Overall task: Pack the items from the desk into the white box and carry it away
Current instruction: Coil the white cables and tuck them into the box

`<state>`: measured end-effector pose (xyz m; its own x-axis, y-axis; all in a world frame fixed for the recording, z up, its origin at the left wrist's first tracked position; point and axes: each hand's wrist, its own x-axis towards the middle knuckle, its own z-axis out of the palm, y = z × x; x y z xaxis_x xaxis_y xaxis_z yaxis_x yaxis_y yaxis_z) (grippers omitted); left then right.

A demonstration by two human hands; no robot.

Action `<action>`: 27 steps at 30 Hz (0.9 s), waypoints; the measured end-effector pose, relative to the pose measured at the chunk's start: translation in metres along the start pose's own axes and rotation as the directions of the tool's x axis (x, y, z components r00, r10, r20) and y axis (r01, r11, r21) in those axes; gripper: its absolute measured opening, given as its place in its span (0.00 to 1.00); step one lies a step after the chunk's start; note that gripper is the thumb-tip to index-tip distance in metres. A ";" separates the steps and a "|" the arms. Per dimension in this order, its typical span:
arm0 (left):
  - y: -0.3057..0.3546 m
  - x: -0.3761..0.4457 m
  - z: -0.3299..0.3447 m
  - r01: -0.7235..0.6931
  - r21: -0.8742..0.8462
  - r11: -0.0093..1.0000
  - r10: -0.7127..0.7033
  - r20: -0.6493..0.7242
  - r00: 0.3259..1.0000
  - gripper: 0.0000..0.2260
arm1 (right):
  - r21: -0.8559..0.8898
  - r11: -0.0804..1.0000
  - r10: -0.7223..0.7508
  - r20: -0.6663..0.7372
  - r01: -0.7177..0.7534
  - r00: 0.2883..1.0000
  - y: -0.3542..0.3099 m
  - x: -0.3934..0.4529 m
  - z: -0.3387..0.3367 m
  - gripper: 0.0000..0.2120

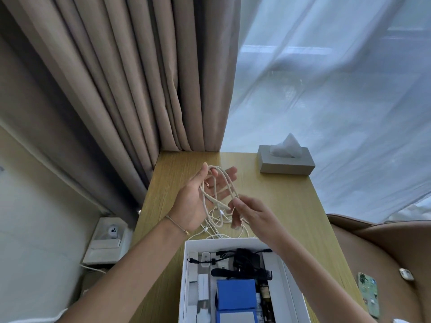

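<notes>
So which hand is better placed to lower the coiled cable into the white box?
Probably the left hand: the cable loops hang over its fingers, while the right hand only pinches one strand, just above the white box.

Both hands, left hand (198, 197) and right hand (251, 214), are holding looped white cable (219, 190) above the desk (279, 194), beyond the white box (189, 257).

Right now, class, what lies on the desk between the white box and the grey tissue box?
The head view shows loose white cables beyond the white box; past them, bare desk up to the tissue box.
</notes>
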<state>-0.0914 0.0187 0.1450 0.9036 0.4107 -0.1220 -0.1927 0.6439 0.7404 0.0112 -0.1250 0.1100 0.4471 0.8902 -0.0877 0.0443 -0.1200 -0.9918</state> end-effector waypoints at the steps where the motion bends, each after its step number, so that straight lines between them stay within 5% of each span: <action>1: -0.004 0.000 0.000 0.029 -0.060 0.998 -0.030 -0.010 0.999 0.16 | 0.001 1.000 0.005 0.018 -0.005 1.000 0.004 -0.002 0.005 0.16; 8: -0.021 -0.007 -0.012 0.006 -0.043 0.999 -0.012 -0.131 0.991 0.02 | -0.046 0.991 0.127 0.042 -0.125 0.991 0.038 -0.036 0.013 0.16; 17: -0.084 -0.034 -0.026 0.097 -0.027 0.995 -0.100 -0.317 0.943 0.11 | 0.324 0.836 0.404 0.180 -0.442 0.897 0.060 -0.076 0.022 0.24; 21: -0.106 -0.045 -0.026 0.137 0.127 0.982 -0.069 -0.436 0.897 0.16 | 0.455 0.691 0.514 0.236 -0.561 0.824 0.068 -0.081 0.032 0.29; 27: -0.118 -0.063 -0.041 0.154 0.533 0.832 0.055 -0.355 0.933 0.12 | 0.349 0.760 0.561 0.071 -0.548 0.825 0.082 -0.089 0.025 0.15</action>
<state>-0.1414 -0.0571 0.0382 0.6965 0.6481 -0.3080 0.1831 0.2545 0.9496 -0.0477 -0.2033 0.0340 0.3304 0.6976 -0.6357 -0.5228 -0.4255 -0.7387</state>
